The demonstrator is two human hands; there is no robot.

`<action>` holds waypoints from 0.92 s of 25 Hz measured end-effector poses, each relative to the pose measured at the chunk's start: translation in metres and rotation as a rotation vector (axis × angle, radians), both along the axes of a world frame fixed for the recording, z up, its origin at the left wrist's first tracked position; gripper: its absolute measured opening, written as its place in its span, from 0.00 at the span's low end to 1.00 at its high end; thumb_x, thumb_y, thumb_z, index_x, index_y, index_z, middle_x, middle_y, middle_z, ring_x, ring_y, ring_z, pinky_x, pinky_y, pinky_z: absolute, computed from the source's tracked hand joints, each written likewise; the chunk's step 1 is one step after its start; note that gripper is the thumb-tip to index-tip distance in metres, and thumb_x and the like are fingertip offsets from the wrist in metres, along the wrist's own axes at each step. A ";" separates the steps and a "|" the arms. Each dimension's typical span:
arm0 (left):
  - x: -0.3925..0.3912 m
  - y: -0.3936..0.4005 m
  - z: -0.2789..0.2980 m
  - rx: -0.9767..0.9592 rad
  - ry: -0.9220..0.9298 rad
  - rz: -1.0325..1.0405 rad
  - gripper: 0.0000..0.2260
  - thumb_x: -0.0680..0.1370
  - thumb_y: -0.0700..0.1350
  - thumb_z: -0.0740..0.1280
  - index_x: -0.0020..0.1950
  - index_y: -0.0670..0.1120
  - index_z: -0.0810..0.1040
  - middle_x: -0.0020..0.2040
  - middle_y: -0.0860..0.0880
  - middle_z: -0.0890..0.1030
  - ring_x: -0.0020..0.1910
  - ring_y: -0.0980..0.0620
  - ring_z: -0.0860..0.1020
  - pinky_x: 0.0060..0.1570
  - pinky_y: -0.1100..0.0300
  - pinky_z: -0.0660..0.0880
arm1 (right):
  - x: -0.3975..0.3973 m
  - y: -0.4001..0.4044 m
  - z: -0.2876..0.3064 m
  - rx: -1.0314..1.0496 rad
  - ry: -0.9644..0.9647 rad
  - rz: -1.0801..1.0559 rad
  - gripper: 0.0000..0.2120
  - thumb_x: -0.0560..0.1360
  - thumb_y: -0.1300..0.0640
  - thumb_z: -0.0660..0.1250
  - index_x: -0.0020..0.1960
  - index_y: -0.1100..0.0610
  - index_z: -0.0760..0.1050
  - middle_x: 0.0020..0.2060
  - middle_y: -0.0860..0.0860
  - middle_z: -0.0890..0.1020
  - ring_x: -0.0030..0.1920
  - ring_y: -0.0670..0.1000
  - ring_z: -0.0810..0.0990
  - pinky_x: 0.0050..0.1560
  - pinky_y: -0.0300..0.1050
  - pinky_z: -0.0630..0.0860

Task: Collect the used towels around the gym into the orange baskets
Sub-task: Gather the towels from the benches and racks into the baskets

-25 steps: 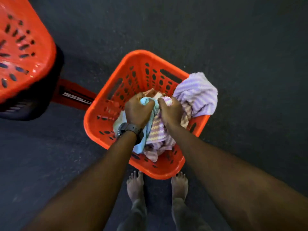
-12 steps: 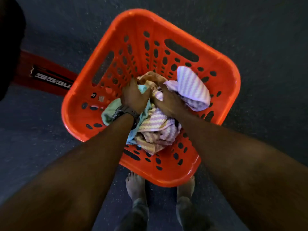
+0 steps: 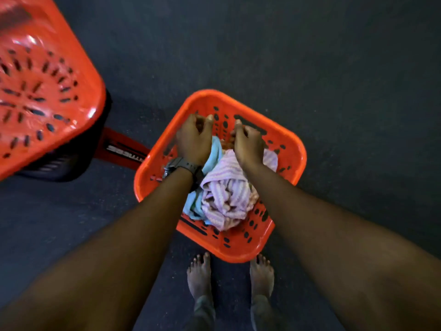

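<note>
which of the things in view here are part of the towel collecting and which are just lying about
Part of the job:
- orange basket on the floor by the feet
- striped pink towel and light blue towel inside it
- second orange basket, at upper left
- left hand and right hand, over the towels

Just there:
- red bar with lettering
- wristwatch
- dark floor

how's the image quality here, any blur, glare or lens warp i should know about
Head view: dim overall, the dark floor nearly featureless; motion blur smears the upturned orange basket at upper left, which also carries white glare streaks; wide-angle distortion balloons both forearms toward the bottom corners; the left hand, right hand and striped towel in the orange basket are slightly soft.
</note>
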State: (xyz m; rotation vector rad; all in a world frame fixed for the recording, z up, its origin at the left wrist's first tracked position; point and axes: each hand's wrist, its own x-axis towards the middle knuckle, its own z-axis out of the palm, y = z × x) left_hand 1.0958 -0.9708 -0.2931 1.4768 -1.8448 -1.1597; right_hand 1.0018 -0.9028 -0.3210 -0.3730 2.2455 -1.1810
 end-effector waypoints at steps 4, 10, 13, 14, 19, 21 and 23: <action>-0.038 -0.020 0.169 0.019 0.229 0.018 0.19 0.79 0.59 0.61 0.38 0.48 0.81 0.36 0.51 0.84 0.39 0.48 0.83 0.46 0.52 0.79 | -0.031 -0.041 0.165 -0.270 -0.109 -0.053 0.22 0.79 0.45 0.64 0.29 0.54 0.74 0.26 0.50 0.80 0.32 0.54 0.79 0.42 0.58 0.77; -0.036 -0.035 0.483 -0.144 0.530 -0.092 0.20 0.79 0.59 0.60 0.40 0.46 0.80 0.37 0.46 0.84 0.38 0.49 0.82 0.40 0.57 0.77 | -0.051 -0.047 0.471 -0.522 -0.089 0.062 0.20 0.80 0.51 0.66 0.30 0.52 0.73 0.24 0.45 0.75 0.27 0.46 0.72 0.37 0.48 0.70; 0.016 -0.040 0.609 -0.284 0.549 -0.058 0.21 0.80 0.60 0.60 0.39 0.46 0.81 0.39 0.43 0.85 0.38 0.49 0.82 0.40 0.56 0.76 | -0.017 -0.051 0.610 -0.630 0.008 0.129 0.20 0.80 0.51 0.65 0.30 0.53 0.73 0.25 0.47 0.75 0.26 0.45 0.72 0.35 0.44 0.70; 0.036 -0.040 0.646 -0.325 0.542 -0.045 0.21 0.81 0.59 0.61 0.38 0.47 0.81 0.39 0.43 0.85 0.38 0.49 0.82 0.40 0.56 0.76 | -0.001 -0.053 0.644 -0.676 0.021 0.151 0.20 0.80 0.50 0.65 0.31 0.53 0.73 0.25 0.47 0.75 0.26 0.45 0.72 0.33 0.43 0.69; 0.143 -0.020 0.767 -0.540 0.451 0.123 0.20 0.82 0.57 0.62 0.41 0.44 0.82 0.40 0.47 0.85 0.39 0.51 0.83 0.41 0.56 0.78 | 0.100 -0.069 0.736 -0.811 -0.029 0.391 0.22 0.79 0.47 0.63 0.27 0.51 0.75 0.24 0.46 0.75 0.28 0.48 0.72 0.36 0.49 0.70; 0.197 -0.002 0.788 -0.590 0.452 0.273 0.20 0.82 0.58 0.62 0.39 0.45 0.82 0.39 0.46 0.85 0.38 0.51 0.82 0.41 0.56 0.77 | 0.149 -0.071 0.757 -0.860 -0.085 0.518 0.22 0.79 0.49 0.63 0.26 0.52 0.73 0.23 0.46 0.74 0.27 0.49 0.71 0.35 0.49 0.68; 0.250 0.027 0.797 -0.635 0.455 0.435 0.21 0.82 0.58 0.62 0.38 0.45 0.82 0.39 0.43 0.85 0.37 0.50 0.82 0.40 0.56 0.76 | 0.197 -0.066 0.771 -0.889 -0.166 0.658 0.21 0.80 0.52 0.62 0.28 0.52 0.70 0.23 0.47 0.72 0.25 0.48 0.68 0.31 0.46 0.66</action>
